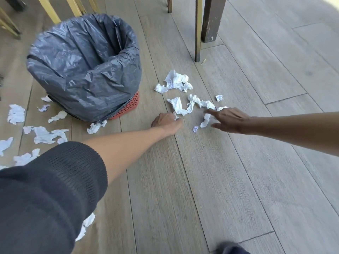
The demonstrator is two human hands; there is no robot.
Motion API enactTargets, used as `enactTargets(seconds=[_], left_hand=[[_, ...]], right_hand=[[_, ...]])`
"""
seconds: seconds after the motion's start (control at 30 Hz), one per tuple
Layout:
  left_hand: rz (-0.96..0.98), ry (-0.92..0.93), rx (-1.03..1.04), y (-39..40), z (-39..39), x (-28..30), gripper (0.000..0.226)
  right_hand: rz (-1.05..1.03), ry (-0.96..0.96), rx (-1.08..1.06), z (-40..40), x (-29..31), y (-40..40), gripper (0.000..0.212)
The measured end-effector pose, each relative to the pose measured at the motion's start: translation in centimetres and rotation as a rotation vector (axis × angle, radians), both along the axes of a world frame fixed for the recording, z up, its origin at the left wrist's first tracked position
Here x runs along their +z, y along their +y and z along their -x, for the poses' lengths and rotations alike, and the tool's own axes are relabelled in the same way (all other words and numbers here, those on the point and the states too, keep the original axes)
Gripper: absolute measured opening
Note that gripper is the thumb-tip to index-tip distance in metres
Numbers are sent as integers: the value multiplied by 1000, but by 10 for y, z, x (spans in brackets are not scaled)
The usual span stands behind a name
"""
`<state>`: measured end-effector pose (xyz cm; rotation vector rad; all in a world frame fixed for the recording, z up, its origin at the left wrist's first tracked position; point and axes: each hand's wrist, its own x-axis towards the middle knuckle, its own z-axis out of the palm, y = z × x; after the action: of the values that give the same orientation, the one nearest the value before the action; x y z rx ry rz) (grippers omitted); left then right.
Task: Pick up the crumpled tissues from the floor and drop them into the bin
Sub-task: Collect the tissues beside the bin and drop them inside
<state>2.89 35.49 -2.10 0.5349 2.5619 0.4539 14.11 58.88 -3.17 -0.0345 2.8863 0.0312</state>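
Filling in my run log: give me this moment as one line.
left hand: pinching tissue scrap | right hand: open, reaching for tissue strip | bin: upright, black liner | many tissues on floor

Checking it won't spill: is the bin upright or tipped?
Upright: the bin stands on its red base, its bag-lined mouth facing up.

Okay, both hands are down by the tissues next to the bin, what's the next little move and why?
Probably close the right hand on the small tissue under its spread fingers. The left hand already pinches the end of the long twisted tissue, so both could then lift toward the bin together.
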Motion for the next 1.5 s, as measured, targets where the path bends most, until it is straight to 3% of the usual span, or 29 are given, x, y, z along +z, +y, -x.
enactTargets(seconds=[0.07, 0.23, 0.53, 0.83, 1.03, 1.27, 1.4, 1.5], left_hand=[[-51, -29, 17, -5, 1, 5, 42], [-101, -23, -30, -21, 4, 16, 33], [-135, 60, -93, -49, 13, 51, 45], [-190, 135, -150, -54, 17, 112, 42], [-154, 147, -284, -73, 24, 163, 42], [-147, 309, -338, -121, 62, 242, 36], [-133, 392, -199, -159, 92, 277, 44], [-224, 340, 86, -183, 110, 290, 37]], right_hand=[[1, -6, 2, 7, -1, -5, 51], [19, -138, -20, 18, -2, -15, 11], [293, -64, -166, 22, 30, -33, 19], [421, 54, -181, 24, 83, -66, 1], [520, 293, -146, 52, 141, -103, 41], [733, 381, -246, 105, 211, -161, 54], [934, 354, -317, 136, 238, -199, 53], [1085, 322, -516, 162, 255, -227, 42]])
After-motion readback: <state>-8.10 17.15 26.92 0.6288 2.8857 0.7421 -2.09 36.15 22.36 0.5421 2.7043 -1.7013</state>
